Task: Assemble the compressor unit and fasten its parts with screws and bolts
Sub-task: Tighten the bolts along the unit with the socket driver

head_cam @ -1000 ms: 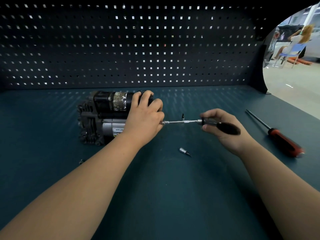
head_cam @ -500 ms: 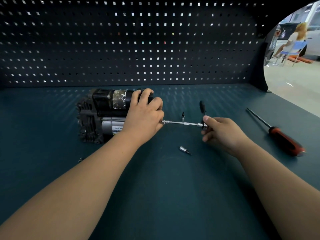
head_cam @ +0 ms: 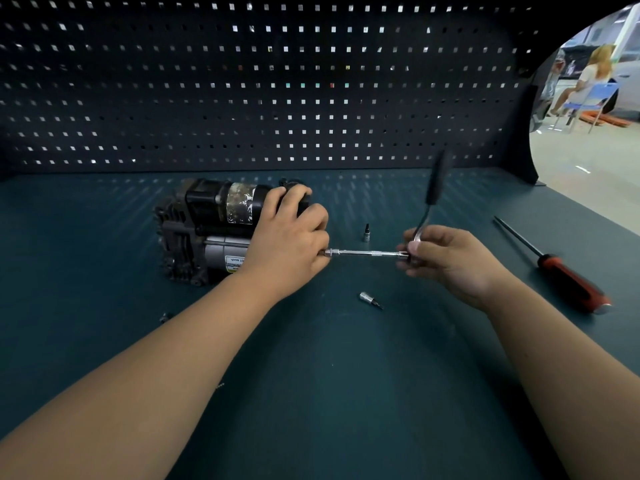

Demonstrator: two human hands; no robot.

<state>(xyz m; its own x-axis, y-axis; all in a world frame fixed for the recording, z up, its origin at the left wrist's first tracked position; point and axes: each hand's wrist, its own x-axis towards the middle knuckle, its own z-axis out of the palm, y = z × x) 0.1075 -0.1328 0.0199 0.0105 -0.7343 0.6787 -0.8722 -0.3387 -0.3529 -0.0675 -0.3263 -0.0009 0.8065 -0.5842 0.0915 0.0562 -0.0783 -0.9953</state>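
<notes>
Teal tabletop (head_cam: 311, 393); dark pegboard (head_cam: 277, 98) with square holes stands upright along its back edge. Near the right edge a screwdriver (head_cam: 568, 280) lies flat, red-and-black handle toward the front, shaft angled to the back. Mid-tabletop: one small socket bit (head_cam: 366, 233) standing upright, a second bit (head_cam: 370, 300) on its side nearer the front (the two well apart). Past the right edge: pale floor (head_cam: 588, 161), a person (head_cam: 588, 79) seated on a blue chair (head_cam: 604, 93).

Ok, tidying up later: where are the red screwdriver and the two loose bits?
Red screwdriver (head_cam: 571, 283): head view, on its handle.
Upright bit (head_cam: 366, 233): head view, its body.
Lying bit (head_cam: 366, 297): head view, its socket end.
</notes>
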